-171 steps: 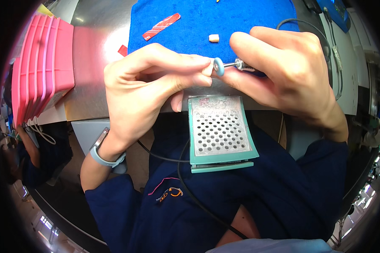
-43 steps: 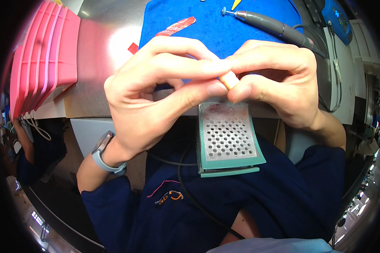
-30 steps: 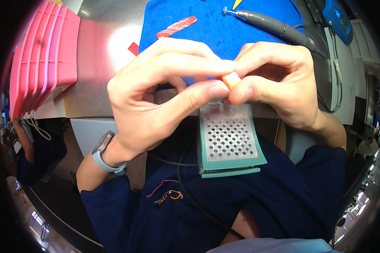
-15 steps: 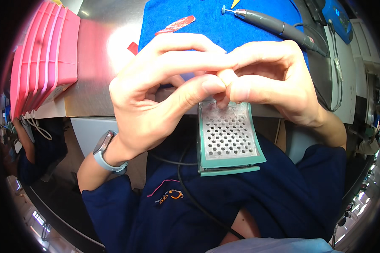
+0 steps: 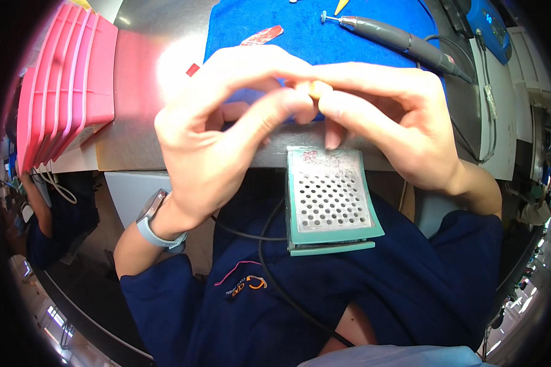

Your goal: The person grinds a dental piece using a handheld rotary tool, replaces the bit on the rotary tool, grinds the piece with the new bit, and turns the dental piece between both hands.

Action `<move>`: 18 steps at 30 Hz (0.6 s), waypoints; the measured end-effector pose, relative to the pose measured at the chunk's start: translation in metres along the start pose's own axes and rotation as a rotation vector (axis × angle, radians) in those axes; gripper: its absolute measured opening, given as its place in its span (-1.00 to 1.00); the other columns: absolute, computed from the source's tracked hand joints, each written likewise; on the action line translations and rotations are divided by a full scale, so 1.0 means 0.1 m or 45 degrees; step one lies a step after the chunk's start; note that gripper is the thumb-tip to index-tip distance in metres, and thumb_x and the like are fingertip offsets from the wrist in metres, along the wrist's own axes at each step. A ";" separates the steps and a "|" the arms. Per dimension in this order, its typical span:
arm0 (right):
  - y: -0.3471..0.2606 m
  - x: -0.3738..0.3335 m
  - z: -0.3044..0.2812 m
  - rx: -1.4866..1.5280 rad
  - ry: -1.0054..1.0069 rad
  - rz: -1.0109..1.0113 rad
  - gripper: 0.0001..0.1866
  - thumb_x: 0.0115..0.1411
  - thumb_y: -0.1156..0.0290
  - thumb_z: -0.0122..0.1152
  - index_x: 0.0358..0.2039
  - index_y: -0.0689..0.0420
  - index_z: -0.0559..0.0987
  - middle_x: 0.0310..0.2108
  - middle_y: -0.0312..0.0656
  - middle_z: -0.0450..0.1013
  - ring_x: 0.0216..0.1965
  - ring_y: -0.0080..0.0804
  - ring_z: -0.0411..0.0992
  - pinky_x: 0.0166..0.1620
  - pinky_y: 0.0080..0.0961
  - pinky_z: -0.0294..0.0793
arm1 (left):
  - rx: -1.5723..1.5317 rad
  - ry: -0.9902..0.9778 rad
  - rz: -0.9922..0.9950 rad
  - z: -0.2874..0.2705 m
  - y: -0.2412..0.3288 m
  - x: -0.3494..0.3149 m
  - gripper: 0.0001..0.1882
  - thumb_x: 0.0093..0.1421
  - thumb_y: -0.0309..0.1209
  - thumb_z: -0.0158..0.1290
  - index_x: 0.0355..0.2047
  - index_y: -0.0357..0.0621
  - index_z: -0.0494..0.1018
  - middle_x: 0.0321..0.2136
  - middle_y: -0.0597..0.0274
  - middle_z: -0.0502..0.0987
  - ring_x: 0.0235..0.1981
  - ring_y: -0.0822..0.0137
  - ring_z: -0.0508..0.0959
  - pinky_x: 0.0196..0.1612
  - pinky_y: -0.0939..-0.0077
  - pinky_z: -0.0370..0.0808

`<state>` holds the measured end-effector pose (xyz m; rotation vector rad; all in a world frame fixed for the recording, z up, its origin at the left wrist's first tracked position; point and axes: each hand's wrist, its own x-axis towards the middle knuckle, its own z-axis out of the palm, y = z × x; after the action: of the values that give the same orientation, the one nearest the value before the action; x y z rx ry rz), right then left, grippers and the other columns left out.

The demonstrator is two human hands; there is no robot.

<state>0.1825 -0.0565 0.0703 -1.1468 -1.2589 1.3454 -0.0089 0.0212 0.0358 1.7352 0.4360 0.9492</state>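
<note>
Between the fingertips of both hands, above the bench edge, is a small cream-yellow piece (image 5: 316, 90), partly hidden and slightly blurred. My left hand (image 5: 205, 144) pinches it from one side with thumb and forefinger. My right hand (image 5: 413, 131) grips it from the other side, its thumb below and forefinger above. Just below the hands sits a perforated metal plate in a green frame (image 5: 330, 196), with reddish marks on its far end. Beyond the hands, a red-and-white strip (image 5: 263, 35) lies on a blue towel (image 5: 312, 40).
A grey rotary handpiece (image 5: 404, 43) with a disc tip rests at the far right on the towel. Pink ribbed trays (image 5: 67, 85) stand at left on the metal bench (image 5: 131, 131). A red scrap (image 5: 193, 70) lies beside the towel. At far right is a blue device (image 5: 491, 30).
Both hands have shifted slightly away and left with the piece, uncovering the far end of the perforated plate. The fingers have changed their hold, and more of the yellow piece shows.
</note>
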 end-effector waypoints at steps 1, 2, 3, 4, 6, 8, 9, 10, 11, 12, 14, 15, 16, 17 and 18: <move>0.01 0.00 -0.01 -0.095 0.045 0.001 -0.75 0.25 0.53 0.06 -0.10 0.34 0.55 -0.33 -0.08 0.53 -0.42 -0.49 0.48 -0.36 -0.65 0.43 | 0.066 0.090 -0.127 0.01 0.05 0.01 -0.80 0.23 -0.57 0.05 -0.12 -0.33 0.46 -0.17 0.04 0.54 -0.34 0.44 0.55 -0.50 0.70 0.46; 0.02 0.02 -0.05 -0.155 0.036 0.002 -0.75 0.24 0.54 0.09 -0.10 0.32 0.55 -0.34 -0.11 0.53 -0.44 -0.55 0.44 -0.36 -0.65 0.43 | 0.074 0.138 -0.183 0.01 0.06 0.02 -0.80 0.25 -0.54 0.04 -0.11 -0.32 0.46 -0.18 0.02 0.56 -0.34 0.42 0.57 -0.50 0.69 0.47; 0.04 0.04 -0.11 -0.597 0.059 -0.172 -0.76 0.21 0.55 0.11 -0.11 0.30 0.56 -0.35 -0.12 0.52 -0.47 -0.53 0.43 -0.37 -0.64 0.43 | 0.011 0.128 -0.191 0.00 0.05 0.04 -0.80 0.26 -0.54 0.03 -0.11 -0.32 0.46 -0.16 0.00 0.55 -0.31 0.39 0.59 -0.50 0.69 0.47; 0.08 0.07 -0.17 -1.039 0.085 -0.346 -0.77 0.18 0.57 0.14 -0.13 0.28 0.57 -0.36 -0.13 0.52 -0.49 -0.52 0.42 -0.37 -0.62 0.43 | -0.052 0.117 -0.198 0.00 0.03 0.06 -0.79 0.26 -0.54 0.02 -0.10 -0.31 0.45 -0.13 -0.02 0.55 -0.29 0.37 0.60 -0.50 0.68 0.48; 0.21 0.16 -0.23 -1.170 0.105 -0.454 -0.77 0.14 0.57 0.18 -0.16 0.25 0.58 -0.37 -0.13 0.50 -0.49 -0.46 0.44 -0.36 -0.61 0.44 | -0.093 0.080 -0.211 0.01 0.04 0.07 -0.78 0.27 -0.54 0.01 -0.08 -0.32 0.43 -0.13 -0.04 0.55 -0.27 0.34 0.61 -0.49 0.67 0.49; 0.20 0.17 -0.27 -1.298 0.133 -0.549 -0.77 0.10 0.57 0.21 -0.19 0.21 0.59 -0.38 -0.13 0.49 -0.48 -0.40 0.45 -0.35 -0.59 0.44 | -0.139 0.033 -0.232 0.03 0.06 0.07 -0.77 0.28 -0.54 -0.01 -0.05 -0.32 0.40 -0.12 -0.06 0.55 -0.26 0.31 0.62 -0.49 0.66 0.49; 0.11 0.20 -0.30 -1.335 0.132 -0.613 -0.78 0.08 0.55 0.24 -0.22 0.20 0.59 -0.38 -0.13 0.48 -0.45 -0.33 0.47 -0.35 -0.57 0.45 | -0.178 0.015 -0.239 0.03 0.07 0.04 -0.76 0.29 -0.54 -0.02 -0.04 -0.33 0.36 -0.12 -0.08 0.55 -0.26 0.29 0.62 -0.49 0.66 0.49; 0.06 0.21 -0.32 -1.379 0.131 -0.667 -0.79 0.06 0.53 0.27 -0.24 0.18 0.59 -0.38 -0.12 0.48 -0.42 -0.25 0.48 -0.34 -0.54 0.45 | -0.228 -0.005 -0.248 0.04 0.08 0.02 -0.75 0.29 -0.54 -0.03 -0.03 -0.33 0.33 -0.11 -0.10 0.54 -0.27 0.27 0.63 -0.49 0.66 0.50; 0.03 0.27 -0.33 -1.558 0.242 -0.794 -0.79 0.06 0.50 0.27 -0.24 0.19 0.57 -0.39 -0.11 0.48 -0.42 -0.20 0.49 -0.36 -0.50 0.44 | -0.203 -0.041 -0.234 0.04 0.08 0.02 -0.76 0.30 -0.53 -0.04 -0.04 -0.33 0.30 -0.13 -0.12 0.55 -0.27 0.24 0.63 -0.49 0.65 0.50; 0.00 0.34 -0.37 -1.734 0.382 -0.919 -0.77 0.07 0.46 0.28 -0.23 0.19 0.54 -0.40 -0.11 0.48 -0.42 -0.15 0.50 -0.39 -0.46 0.44 | -0.198 -0.049 -0.228 0.04 0.08 0.03 -0.76 0.30 -0.53 -0.04 -0.04 -0.33 0.30 -0.13 -0.12 0.55 -0.27 0.24 0.63 -0.49 0.65 0.50; 0.04 0.32 -0.53 -1.801 0.363 -0.868 -0.77 0.13 0.34 0.23 -0.28 0.20 0.47 -0.41 -0.05 0.39 -0.37 -0.11 0.42 -0.32 -0.32 0.42 | -0.221 -0.131 -0.206 0.05 0.07 0.04 -0.79 0.31 -0.53 -0.05 -0.07 -0.33 0.31 -0.14 -0.12 0.55 -0.25 0.22 0.63 -0.49 0.63 0.51; 0.06 0.32 -0.61 -1.823 0.360 -0.852 -0.75 0.14 0.30 0.21 -0.30 0.21 0.45 -0.42 -0.03 0.36 -0.35 -0.10 0.39 -0.30 -0.27 0.41 | -0.234 -0.137 -0.220 0.06 0.06 0.03 -0.79 0.31 -0.54 -0.05 -0.07 -0.31 0.32 -0.14 -0.12 0.55 -0.24 0.21 0.63 -0.48 0.62 0.52; 0.08 0.37 -0.68 -1.783 0.241 -0.881 -0.75 0.16 0.31 0.19 -0.27 0.21 0.44 -0.43 -0.03 0.37 -0.36 -0.09 0.40 -0.31 -0.27 0.42 | -0.233 -0.144 -0.221 0.07 0.06 0.03 -0.79 0.31 -0.54 -0.05 -0.07 -0.31 0.32 -0.14 -0.12 0.55 -0.24 0.21 0.63 -0.48 0.62 0.52; 0.09 0.38 -0.72 -1.741 0.122 -0.908 -0.75 0.18 0.32 0.17 -0.24 0.21 0.42 -0.43 -0.04 0.38 -0.37 -0.09 0.41 -0.31 -0.28 0.42 | -0.247 -0.121 -0.230 0.08 0.05 0.04 -0.80 0.31 -0.54 -0.05 -0.07 -0.31 0.32 -0.14 -0.11 0.55 -0.24 0.21 0.63 -0.48 0.62 0.52; 0.07 0.37 -0.70 -1.736 0.126 -0.908 -0.75 0.18 0.32 0.17 -0.24 0.21 0.42 -0.43 -0.04 0.38 -0.37 -0.09 0.41 -0.31 -0.28 0.42 | -0.258 -0.095 -0.242 0.07 0.05 0.04 -0.80 0.31 -0.54 -0.05 -0.07 -0.30 0.32 -0.14 -0.11 0.55 -0.23 0.21 0.63 -0.49 0.62 0.52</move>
<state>0.2470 -0.0115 0.0592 -1.3150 -2.2786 -0.2569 -0.0020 0.0179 0.0410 1.5120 0.4324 0.7630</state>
